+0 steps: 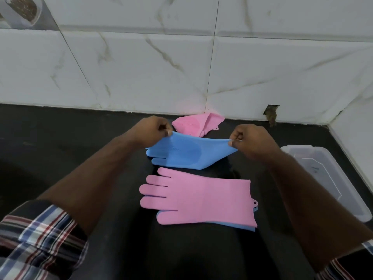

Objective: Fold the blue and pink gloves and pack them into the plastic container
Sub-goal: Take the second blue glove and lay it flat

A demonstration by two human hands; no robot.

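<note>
A blue glove (185, 152) hangs folded over between both hands above the black counter. My left hand (153, 128) pinches its left upper edge and my right hand (248, 140) pinches its right upper corner. A folded pink glove (193, 124) lies behind it against the wall. Nearer to me a pink glove (201, 199) lies flat, fingers pointing left, on top of another blue glove (242, 226) whose edge peeks out beneath. The clear plastic container (347, 203) stands open at the right.
The black counter (60, 138) runs to a white marble-tiled wall (141, 67) at the back and right. A chipped hole in the tile (271, 114) sits near the back corner. A pale bowl-like object (22, 11) shows at the top left.
</note>
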